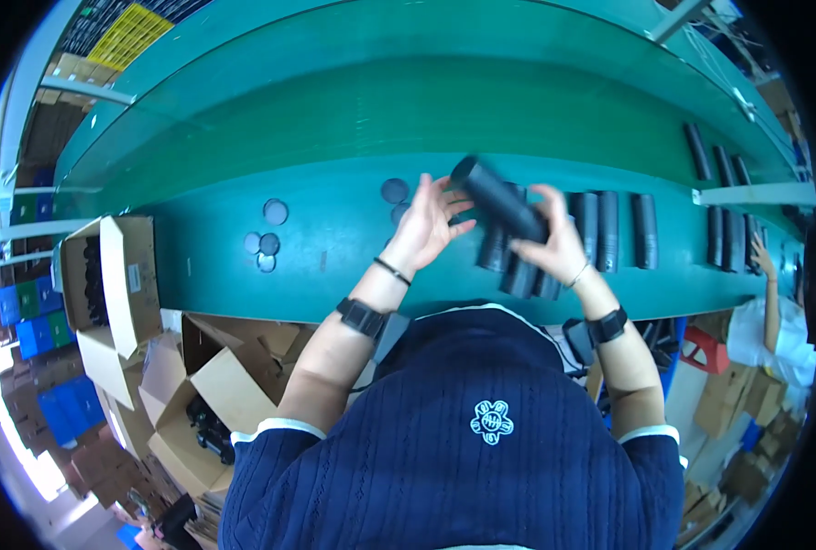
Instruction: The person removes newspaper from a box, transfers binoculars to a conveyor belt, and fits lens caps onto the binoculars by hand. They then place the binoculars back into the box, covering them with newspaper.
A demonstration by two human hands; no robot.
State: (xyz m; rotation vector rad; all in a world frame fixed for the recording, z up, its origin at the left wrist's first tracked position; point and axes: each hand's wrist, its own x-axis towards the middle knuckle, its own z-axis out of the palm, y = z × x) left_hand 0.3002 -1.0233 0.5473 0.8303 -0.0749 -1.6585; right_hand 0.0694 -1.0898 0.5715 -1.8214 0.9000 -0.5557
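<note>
On the green bench, round caps (268, 240) lie left. Your left hand (423, 225), fingers spread, meets the black tube's (498, 198) end; your right hand (557, 246) grips it. Capping appears underway; next calls for seating squarely.

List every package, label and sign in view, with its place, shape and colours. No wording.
Open cardboard box: left of the green table, brown, flaps up, dark items inside.
White label: small rectangle on that box's flap.
Second open cardboard box: lower left by the left arm, brown, black parts inside.
Blue and green crates: stacked at far left.
Yellow crate: top left, grid-patterned.
Brown cartons: lower right, stacked.
</note>
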